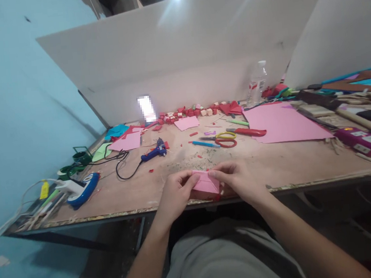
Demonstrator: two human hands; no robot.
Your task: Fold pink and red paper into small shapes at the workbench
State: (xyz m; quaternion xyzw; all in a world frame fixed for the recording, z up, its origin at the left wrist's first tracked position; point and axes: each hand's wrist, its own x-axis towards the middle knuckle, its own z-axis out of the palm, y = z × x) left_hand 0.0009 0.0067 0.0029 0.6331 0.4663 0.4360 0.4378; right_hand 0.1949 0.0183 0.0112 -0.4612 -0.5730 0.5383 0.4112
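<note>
A small pink piece of folded paper (205, 183) is held near the table's front edge, a crease line showing across it. My left hand (179, 191) pinches its left upper corner between thumb and fingers. On the other side, my right hand (234, 179) grips the upper right corner in the same way. Beyond the hands lie a blue pen (205, 144), scissors (227, 142) with red and yellow handles, and a red utility knife (248, 131). Small paper scraps are scattered around them.
A blue glue gun (154, 152) with a black cord lies left. Large pink sheets (282, 123) lie right, near a plastic bottle (257, 84). Small red and pink cubes (189, 111) line the back. A power strip (83, 190) sits at the left edge, a magenta box (364, 141) at right.
</note>
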